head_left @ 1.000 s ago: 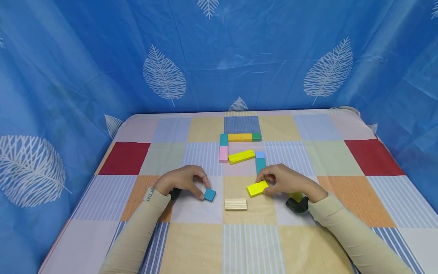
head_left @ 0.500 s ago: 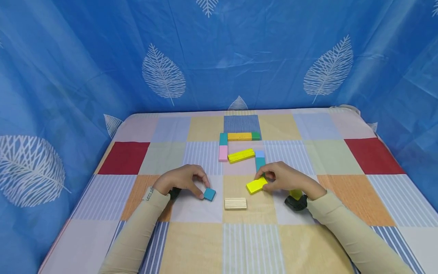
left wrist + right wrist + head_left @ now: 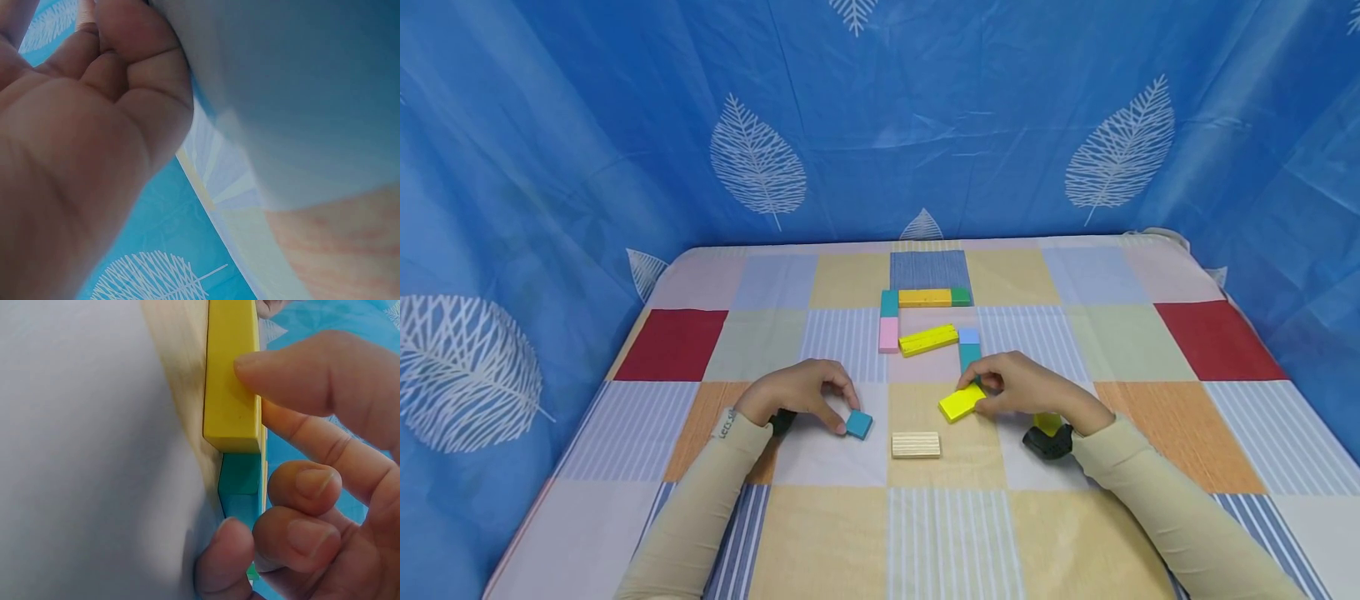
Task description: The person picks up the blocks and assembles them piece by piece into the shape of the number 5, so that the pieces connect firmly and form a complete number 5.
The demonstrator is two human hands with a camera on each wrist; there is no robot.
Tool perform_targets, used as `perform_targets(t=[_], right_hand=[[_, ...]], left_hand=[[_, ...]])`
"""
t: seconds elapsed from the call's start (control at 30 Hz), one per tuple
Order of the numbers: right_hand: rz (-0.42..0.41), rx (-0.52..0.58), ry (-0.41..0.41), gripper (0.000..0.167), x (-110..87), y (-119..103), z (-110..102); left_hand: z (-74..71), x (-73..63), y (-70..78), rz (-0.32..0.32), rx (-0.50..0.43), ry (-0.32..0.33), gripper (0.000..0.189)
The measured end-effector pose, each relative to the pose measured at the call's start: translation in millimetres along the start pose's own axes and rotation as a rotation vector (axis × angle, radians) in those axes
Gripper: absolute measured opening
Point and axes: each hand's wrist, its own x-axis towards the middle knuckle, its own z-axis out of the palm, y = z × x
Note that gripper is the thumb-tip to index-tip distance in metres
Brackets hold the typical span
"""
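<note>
In the head view, my left hand (image 3: 801,390) pinches a small teal block (image 3: 859,425) between thumb and fingertips, low at the tablecloth. My right hand (image 3: 1022,385) grips a bright yellow rectangular block (image 3: 961,404), thumb on its near side and a finger at its far side. The right wrist view shows the thumb pressed on this yellow block (image 3: 231,381), other fingers curled loosely beside it. A standing-apart plain wooden block (image 3: 916,445) lies between the hands, nearer the person. In the left wrist view the left fingertips are cut off and its block is hidden.
Beyond the hands, an orange block (image 3: 925,298) and green block (image 3: 960,297) form a row, with teal (image 3: 889,303) and pink (image 3: 889,335) blocks down its left. A slanted yellow block (image 3: 928,340) lies inside. Light blue (image 3: 969,336) and teal (image 3: 969,355) blocks stand right.
My right hand has shifted slightly away from the person with the yellow block, toward the teal block behind it. The left hand stays in place with its teal block.
</note>
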Motion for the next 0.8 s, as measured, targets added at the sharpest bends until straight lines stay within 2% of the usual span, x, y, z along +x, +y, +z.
perform_targets(t=[0.37,0.67,0.8], right_hand=[[0.005,0.013,0.002,0.024,-0.2,2.5,0.2],[0.014,0.027,0.003,0.025,-0.5,2.2,-1.0],[0.009,0.027,0.001,0.025,-0.6,2.7,-1.4]], left_hand=[[0.6,2.7,-2.1,0.0,0.006,-0.006,0.021],[1.3,2.3,0.7,-0.052,0.022,0.01,0.022],[1.3,1.5,1.8,-0.054,0.025,0.01,0.022]])
